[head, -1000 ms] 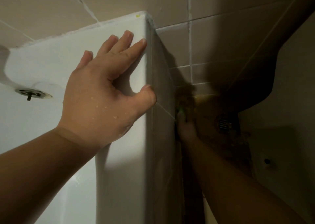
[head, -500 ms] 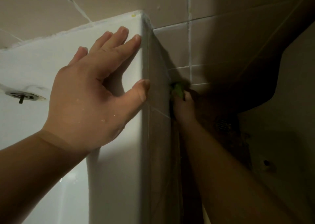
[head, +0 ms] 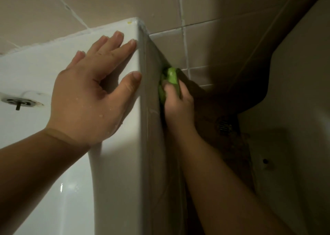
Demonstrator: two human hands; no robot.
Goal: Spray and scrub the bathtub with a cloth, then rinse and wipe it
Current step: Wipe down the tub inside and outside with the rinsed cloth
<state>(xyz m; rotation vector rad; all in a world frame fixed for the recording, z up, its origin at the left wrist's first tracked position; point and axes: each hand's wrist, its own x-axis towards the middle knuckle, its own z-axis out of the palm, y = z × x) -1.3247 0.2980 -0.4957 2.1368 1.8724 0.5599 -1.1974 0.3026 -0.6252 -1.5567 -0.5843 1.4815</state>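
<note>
Scrubbing is the step in hand, worked on the tub's outer side; the right hand (head: 178, 102), at centre right of the frame, curls its fingers round a green cloth (head: 169, 82) and presses it against the shadowed outer panel of the bathtub (head: 114, 163), just beside the vertical corner edge that runs down the middle of the frame. Compared with a second ago, the cloth sits higher on that panel; it was low and deep in shadow, with little green showing, and now it is up near the wall tiles (head: 205, 43) in the upper middle, its green plainly visible; I judge this an upward scrubbing stroke climbing toward the top corner. The left hand (head: 92, 99), centre left, lies flat with straight, spread fingers on the white rim, gripping nothing, thumb at the corner edge; it has barely shifted, so it looks like a brace. The tub drain (head: 17, 101) shows at the left edge; a floor drain (head: 223, 126) sits dim at right of centre. Droplets or suds fleck the left hand; rinsing and wiping appear not yet begun.
</note>
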